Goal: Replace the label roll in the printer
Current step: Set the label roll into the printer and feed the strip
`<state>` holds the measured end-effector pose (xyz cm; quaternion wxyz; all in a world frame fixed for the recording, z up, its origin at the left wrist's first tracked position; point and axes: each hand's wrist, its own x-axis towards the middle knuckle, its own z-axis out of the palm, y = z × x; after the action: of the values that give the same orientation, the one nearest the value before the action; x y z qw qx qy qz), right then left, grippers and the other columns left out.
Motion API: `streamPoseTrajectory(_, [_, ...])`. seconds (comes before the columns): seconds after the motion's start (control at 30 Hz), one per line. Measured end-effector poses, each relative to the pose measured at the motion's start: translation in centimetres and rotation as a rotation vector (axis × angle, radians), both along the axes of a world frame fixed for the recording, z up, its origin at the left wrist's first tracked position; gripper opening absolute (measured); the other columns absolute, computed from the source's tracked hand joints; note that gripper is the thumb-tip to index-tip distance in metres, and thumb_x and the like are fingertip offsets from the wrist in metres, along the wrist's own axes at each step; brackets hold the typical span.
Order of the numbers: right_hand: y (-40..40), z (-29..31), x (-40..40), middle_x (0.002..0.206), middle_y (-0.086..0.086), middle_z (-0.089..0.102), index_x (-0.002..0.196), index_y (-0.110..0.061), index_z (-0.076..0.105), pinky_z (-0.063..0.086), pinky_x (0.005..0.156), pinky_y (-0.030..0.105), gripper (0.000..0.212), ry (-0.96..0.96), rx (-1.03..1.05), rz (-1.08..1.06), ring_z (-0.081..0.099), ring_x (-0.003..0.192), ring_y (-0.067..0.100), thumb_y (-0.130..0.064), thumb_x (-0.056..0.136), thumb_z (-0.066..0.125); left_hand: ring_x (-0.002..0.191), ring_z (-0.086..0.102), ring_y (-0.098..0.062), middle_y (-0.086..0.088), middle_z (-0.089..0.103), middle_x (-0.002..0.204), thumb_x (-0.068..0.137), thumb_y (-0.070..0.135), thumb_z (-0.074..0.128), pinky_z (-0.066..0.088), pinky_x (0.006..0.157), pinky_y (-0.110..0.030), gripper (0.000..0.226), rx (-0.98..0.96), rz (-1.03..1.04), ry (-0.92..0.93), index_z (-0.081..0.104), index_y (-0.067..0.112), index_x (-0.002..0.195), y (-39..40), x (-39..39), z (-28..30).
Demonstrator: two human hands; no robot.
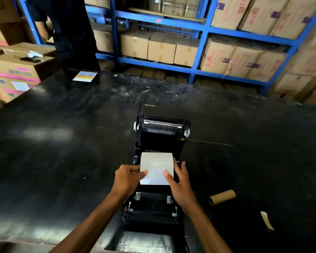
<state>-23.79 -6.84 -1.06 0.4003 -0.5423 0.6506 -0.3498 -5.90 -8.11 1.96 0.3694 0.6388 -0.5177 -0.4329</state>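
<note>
Your two forearms reach in from the bottom of the view to the open black plastic label printer [159, 201], which sits on the dark, scuffed worktop [62, 134] with its lid tipped back and away from you. Your left hand [127, 177] and right hand [180, 179] both grasp the white paper label roll [156, 167], thumbs pressed on its top face and fingers at its two sides. That roll sits low in the printer's middle bay, between the side walls; whether it is fully seated on its holders you cannot tell from here, since your hands cover the ends.

To your right on the worktop, well apart from the printer, lies a bare brown cardboard core [222, 197], and nearer you a torn strip of pale backing paper [266, 220]. So the old roll appears to be out already, and the new one is going in.

What seems left: settling the roll, drawing the leading edge forward over the front guides, and closing the lid.
</note>
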Motion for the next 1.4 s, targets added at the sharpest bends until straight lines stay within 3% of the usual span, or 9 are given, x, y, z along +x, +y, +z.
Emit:
streamPoseTrajectory(0.13, [0.0,0.2,-0.2,0.161,-0.001,-0.005,0.141,-0.047,0.022,0.005,0.119,0.054,0.059,0.044,-0.003,0.015,-0.007,0.147,0.015,-0.046,0.09,0.051,0.064,0.062,-0.003,0.004,0.07,0.069,0.08,0.019,0.074,0.045,0.052,-0.004,0.008,-0.017,-0.008,-0.04,0.078,0.011,0.079,-0.2,-0.1,-0.7])
streamPoseTrajectory(0.27, [0.4,0.3,-0.1,0.16,-0.001,0.003,0.143,-0.04,0.025,0.005,0.119,0.052,0.06,0.098,-0.031,0.012,-0.002,0.147,0.016,-0.04,0.09,0.054,0.058,0.057,-0.008,-0.004,0.07,0.066,0.079,0.019,0.075,0.046,0.053,-0.02,0.011,-0.05,-0.019,-0.113,0.077,0.011,0.073,0.2,0.0,-1.4])
streamPoseTrajectory(0.5, [1.1,-0.3,0.9,0.158,-0.004,0.019,0.14,-0.028,0.037,0.016,0.118,0.05,0.058,0.005,-0.134,-0.095,0.012,0.146,0.013,-0.034,0.087,0.061,0.049,0.059,0.004,0.022,0.067,0.051,0.078,0.013,0.075,0.046,0.046,-0.012,0.01,-0.142,-0.067,-0.12,0.075,0.023,0.079,0.1,0.8,-1.1])
streamPoseTrajectory(0.67, [1.3,-0.5,0.6,0.159,-0.002,0.015,0.139,-0.03,0.039,0.012,0.118,0.051,0.057,0.034,-0.074,-0.105,0.007,0.146,0.015,-0.036,0.087,0.061,0.06,0.052,-0.009,0.007,0.056,0.066,0.079,0.014,0.074,0.056,0.065,-0.036,0.022,-0.162,-0.122,-0.194,0.065,0.026,0.063,-0.2,1.0,-1.5])
streamPoseTrajectory(0.77, [1.5,-0.4,0.5,0.157,0.003,0.022,0.138,-0.029,0.042,0.016,0.117,0.052,0.056,0.045,-0.056,-0.105,0.015,0.145,0.02,-0.035,0.086,0.062,0.062,0.056,-0.004,0.006,0.061,0.07,0.079,0.018,0.075,0.054,0.065,-0.03,0.01,-0.179,-0.126,-0.208,0.071,0.021,0.07,-0.1,1.1,-1.9])
streamPoseTrajectory(0.87, [1.6,-0.4,0.8,0.144,0.003,0.042,0.12,-0.018,0.062,0.025,0.113,0.047,0.043,0.06,-0.076,-0.237,0.032,0.136,0.023,-0.032,0.08,0.069,0.068,0.065,-0.007,0.006,0.069,0.077,0.077,0.023,0.077,0.054,0.068,-0.024,0.017,-0.21,-0.085,-0.259,0.076,0.007,0.083,0.1,1.3,-2.1])
streamPoseTrajectory(1.0, [1.8,-0.4,1.1,0.113,-0.008,0.054,0.072,-0.015,0.063,0.027,0.103,0.038,0.018,0.078,-0.183,-0.36,0.046,0.117,0.017,-0.028,0.075,0.075,0.062,0.063,-0.007,0.004,0.067,0.062,0.076,0.028,0.077,0.051,0.059,-0.026,0.021,-0.211,-0.079,-0.299,0.068,0.013,0.064,0.3,1.5,-2.0])
streamPoseTrajectory(1.13, [2.0,-1.0,1.1,0.108,-0.007,0.056,0.066,-0.012,0.062,0.028,0.102,0.039,0.022,0.111,-0.188,-0.389,0.048,0.113,0.017,-0.027,0.075,0.075,0.055,0.058,-0.002,0.012,0.06,0.055,0.076,0.027,0.076,0.042,0.052,-0.02,0.027,-0.173,-0.096,-0.281,0.059,0.024,0.055,0.4,1.6,-2.2])
streamPoseTrajectory(1.4, [3.2,-1.9,0.8,0.113,-0.009,0.051,0.065,-0.015,0.065,0.027,0.104,0.041,0.016,0.129,-0.167,-0.348,0.043,0.118,0.018,-0.021,0.078,0.073,0.06,0.06,-0.006,0.008,0.063,0.06,0.078,0.03,0.075,0.042,0.053,-0.02,0.024,-0.103,-0.148,-0.253,0.061,0.02,0.06,0.5,1.9,-2.7])
